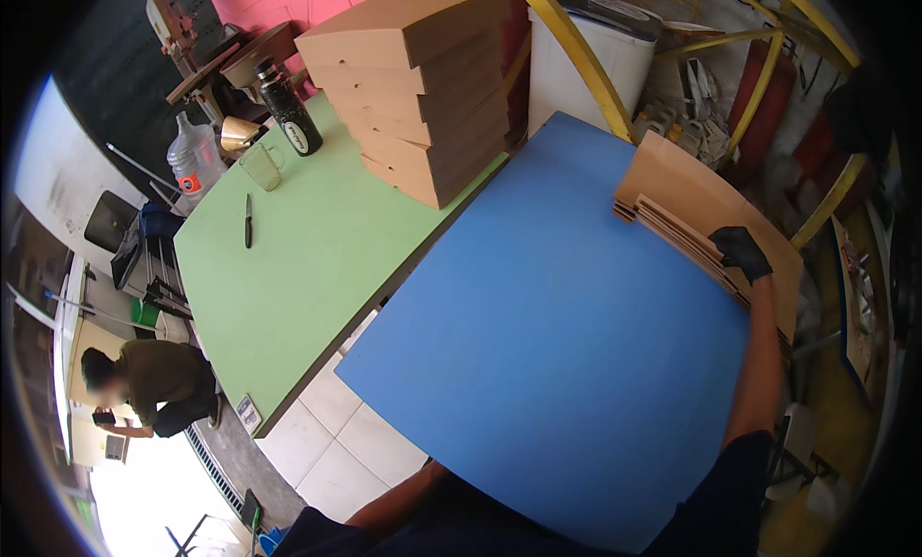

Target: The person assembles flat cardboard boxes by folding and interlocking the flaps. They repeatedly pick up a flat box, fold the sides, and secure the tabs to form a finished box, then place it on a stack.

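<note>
My right hand (pixel 741 253), in a black glove, reaches to the far right of the blue table (pixel 538 317). Its fingers are curled over the upper edge of a folded cardboard sheet (pixel 672 232) in a stack of flat cardboard blanks. A taller brown cardboard panel (pixel 706 187) leans behind this stack at the table's right edge. Of my left arm only the forearm (pixel 401 499) shows, low in the view. The left hand itself is hidden at the near edge of the blue table.
A green table (pixel 317 259) adjoins on the left, bearing stacked cardboard boxes (pixel 403 96), a dark bottle (pixel 290 110), a glass mug (pixel 261 168) and a knife (pixel 249 221). Yellow metal bars (pixel 581 58) rise behind the blue table. Another person (pixel 158 389) crouches far left holding a dark device.
</note>
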`<state>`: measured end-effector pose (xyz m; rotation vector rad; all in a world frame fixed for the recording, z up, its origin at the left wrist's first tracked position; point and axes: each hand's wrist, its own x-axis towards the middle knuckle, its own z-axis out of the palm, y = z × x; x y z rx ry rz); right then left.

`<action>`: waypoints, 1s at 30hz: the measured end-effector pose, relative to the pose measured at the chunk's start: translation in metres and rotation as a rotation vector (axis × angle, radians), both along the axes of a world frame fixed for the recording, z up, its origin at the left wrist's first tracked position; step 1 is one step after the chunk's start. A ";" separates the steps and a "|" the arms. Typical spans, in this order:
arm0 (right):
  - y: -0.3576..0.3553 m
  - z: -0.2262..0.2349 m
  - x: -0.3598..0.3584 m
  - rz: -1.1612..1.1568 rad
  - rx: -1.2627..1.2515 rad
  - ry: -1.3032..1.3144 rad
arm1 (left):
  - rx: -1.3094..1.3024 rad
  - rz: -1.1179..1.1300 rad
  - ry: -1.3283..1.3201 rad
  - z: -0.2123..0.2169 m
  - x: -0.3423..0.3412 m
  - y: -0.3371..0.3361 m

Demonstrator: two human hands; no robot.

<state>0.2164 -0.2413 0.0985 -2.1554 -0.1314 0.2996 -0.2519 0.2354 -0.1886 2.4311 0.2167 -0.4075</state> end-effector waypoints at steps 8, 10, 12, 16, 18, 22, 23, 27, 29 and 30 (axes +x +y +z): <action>0.013 -0.015 0.009 0.475 -0.555 -0.679 | -0.040 -0.059 -0.032 -0.008 0.007 0.006; 0.014 -0.013 0.005 0.445 -0.366 -0.540 | -0.055 -0.071 -0.035 -0.007 0.010 0.009; 0.014 -0.008 0.001 0.413 -0.268 -0.403 | -0.067 -0.079 -0.029 -0.004 0.011 0.015; 0.016 -0.002 -0.003 0.223 -0.254 -0.186 | -0.066 -0.079 0.012 0.013 0.008 0.030; 0.015 -0.001 -0.001 0.176 -0.229 -0.155 | -0.063 -0.076 0.044 0.021 0.006 0.036; 0.013 -0.005 0.008 0.090 -0.210 -0.079 | -0.050 -0.070 0.090 0.033 0.003 0.043; 0.013 -0.007 0.010 0.053 -0.191 -0.026 | -0.047 -0.068 0.094 0.034 0.003 0.045; 0.030 -0.018 0.008 0.233 -0.508 -0.650 | -0.037 -0.077 0.103 0.031 0.003 0.051; 0.045 -0.028 -0.004 0.056 -0.658 -0.608 | -0.034 -0.085 0.098 0.026 0.002 0.053; 0.051 -0.031 -0.010 0.080 -0.733 -0.657 | -0.038 -0.087 0.094 0.023 0.002 0.054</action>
